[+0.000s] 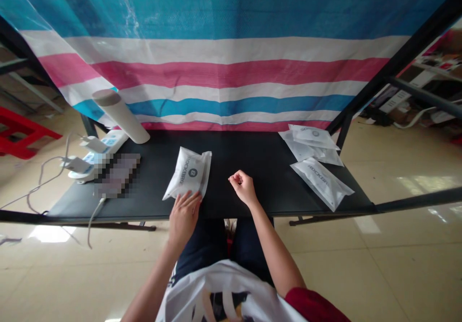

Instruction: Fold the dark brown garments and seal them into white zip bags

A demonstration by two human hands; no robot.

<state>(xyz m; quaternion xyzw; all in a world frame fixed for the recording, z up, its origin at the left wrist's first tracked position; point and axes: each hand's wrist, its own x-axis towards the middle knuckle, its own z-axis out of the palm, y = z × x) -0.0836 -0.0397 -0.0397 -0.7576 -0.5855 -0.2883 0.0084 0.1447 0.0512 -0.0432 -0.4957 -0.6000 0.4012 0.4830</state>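
One plump frosted pouch point(191, 168) lies left of the frame's centre on the black counter point(252, 151), print upward. The left hand point(185, 211) rests on its lower edge, fingers laid out rather than clenched, apparently to steady it. Nearer the centre, the right hand point(243, 187) has its fingers curled inward, apart from the pouch; whether they enclose anything small, I cannot tell. At least three more pouches point(322, 182) lie toward the right of the frame, two overlapping, perhaps grouped there to stay beyond the hands. At the left, a pixelated device point(117, 175) sits beside a power strip point(103, 156), probably for charging.
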